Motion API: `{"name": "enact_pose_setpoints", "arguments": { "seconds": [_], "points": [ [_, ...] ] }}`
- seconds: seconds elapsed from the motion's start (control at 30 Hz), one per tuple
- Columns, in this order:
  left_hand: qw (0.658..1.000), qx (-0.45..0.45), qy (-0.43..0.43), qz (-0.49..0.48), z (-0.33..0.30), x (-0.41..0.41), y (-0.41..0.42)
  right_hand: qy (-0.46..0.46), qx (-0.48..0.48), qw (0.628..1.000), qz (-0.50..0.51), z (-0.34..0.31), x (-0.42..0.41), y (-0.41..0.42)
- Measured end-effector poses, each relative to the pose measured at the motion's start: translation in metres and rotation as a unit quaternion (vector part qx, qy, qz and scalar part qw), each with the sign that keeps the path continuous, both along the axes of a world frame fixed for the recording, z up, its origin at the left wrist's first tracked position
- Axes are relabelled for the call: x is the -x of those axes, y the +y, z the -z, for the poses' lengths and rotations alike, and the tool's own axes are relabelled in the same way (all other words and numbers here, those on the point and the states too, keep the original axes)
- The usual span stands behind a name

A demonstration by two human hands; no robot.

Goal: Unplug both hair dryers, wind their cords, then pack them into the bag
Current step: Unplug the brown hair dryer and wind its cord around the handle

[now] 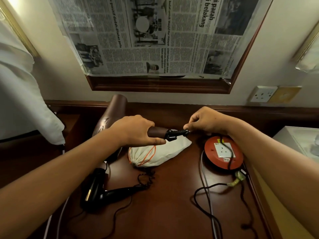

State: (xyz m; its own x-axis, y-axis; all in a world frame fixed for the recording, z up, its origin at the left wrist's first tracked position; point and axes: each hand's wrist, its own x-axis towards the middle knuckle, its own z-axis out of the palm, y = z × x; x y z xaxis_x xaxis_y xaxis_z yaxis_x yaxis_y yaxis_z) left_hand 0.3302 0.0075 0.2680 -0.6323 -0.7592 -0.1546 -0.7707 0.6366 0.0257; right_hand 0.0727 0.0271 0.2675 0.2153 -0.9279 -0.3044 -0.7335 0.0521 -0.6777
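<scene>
My left hand (136,130) grips the handle of a brown hair dryer (110,118), held above the desk with its barrel pointing toward the wall. My right hand (205,121) pinches that dryer's black cord at the strain relief (177,132) by the handle end. The cord (229,152) trails down across a red extension reel (224,153) and loops over the desk. A black hair dryer (100,188) lies on the desk at front left, its coiled cord (146,178) beside it. A white drawstring bag (160,152) with orange string lies under my hands.
A dark wooden desk (164,204) meets the wall. A wall socket (262,94) is at the upper right. Newspaper (155,35) covers a framed panel above. White cloth (20,100) hangs at left; a white box (298,140) stands at right. A grey cable (207,187) runs from the reel.
</scene>
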Motion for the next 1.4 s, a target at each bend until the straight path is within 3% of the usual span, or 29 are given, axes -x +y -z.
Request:
{"name": "enact_pose_setpoints", "arguments": {
  "seconds": [0.23, 0.53, 0.7, 0.9, 1.23, 1.4],
  "points": [
    [1.000, 0.000, -0.018, 0.007, 0.001, 0.004, -0.005, 0.119, 0.132, 0.984, -0.026, -0.018, -0.009, 0.001],
    [0.999, -0.036, -0.014, -0.021, 0.006, 0.009, -0.014, 0.026, 0.224, 0.971, 0.075, -0.010, -0.029, 0.024],
    [0.998, -0.037, -0.010, -0.041, 0.017, 0.007, -0.015, -0.027, 0.308, 0.941, 0.138, 0.011, -0.039, 0.051],
    [0.997, -0.029, -0.006, -0.064, 0.025, 0.007, -0.018, -0.027, 0.386, 0.902, 0.192, 0.045, -0.058, 0.077],
    [0.996, -0.014, 0.037, -0.083, 0.012, 0.006, -0.021, -0.214, 0.192, 0.930, 0.227, 0.065, -0.072, 0.097],
    [0.996, 0.005, 0.042, -0.076, 0.009, 0.001, -0.016, -0.252, 0.093, 0.939, 0.213, 0.064, -0.064, 0.097]
  ]
}}
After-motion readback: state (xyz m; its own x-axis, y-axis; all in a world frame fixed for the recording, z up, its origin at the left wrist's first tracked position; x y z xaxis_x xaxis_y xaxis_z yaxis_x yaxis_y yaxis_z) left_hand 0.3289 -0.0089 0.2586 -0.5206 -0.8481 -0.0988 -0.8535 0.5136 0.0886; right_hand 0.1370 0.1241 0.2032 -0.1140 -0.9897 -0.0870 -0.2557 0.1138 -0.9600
